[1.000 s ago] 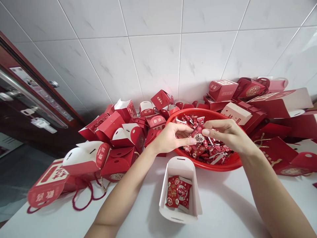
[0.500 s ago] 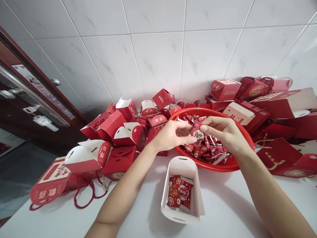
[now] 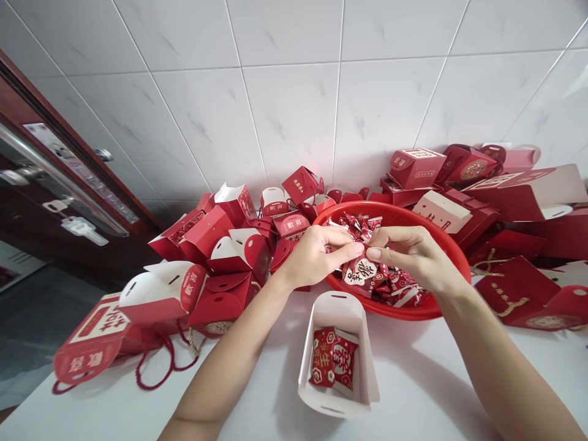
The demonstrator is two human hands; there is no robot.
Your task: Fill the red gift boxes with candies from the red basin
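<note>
Over a red plastic basket (image 3: 459, 260), my left hand (image 3: 324, 251) and my right hand (image 3: 408, 248) meet with thumbs and fingertips pinched together. Between them they hold the upper edge of a red wrapped candy packet (image 3: 362, 274), whose printed face hangs toward me. Beneath it, the basket is filled with many small wrapped candies (image 3: 404, 285). Nearer to me, an open box (image 3: 372, 367) with a white inside stands on the table. Two red packets lie in it: one with flowers (image 3: 323, 358) at the left, another with a white print (image 3: 345, 361) at the right.
Red gift boxes (image 3: 220, 297) with cord handles crowd the left of the white table (image 3: 257, 392). More boxes (image 3: 528, 294) are stacked on the right. A tiled wall (image 3: 289, 116) rises behind. A dark door (image 3: 55, 208) with keys (image 3: 80, 228) stands at the left.
The candy packet has turned and now hangs lower, its printed face fully toward me. My hands have come closer together at its upper edge. The open box and its packets stay put.
</note>
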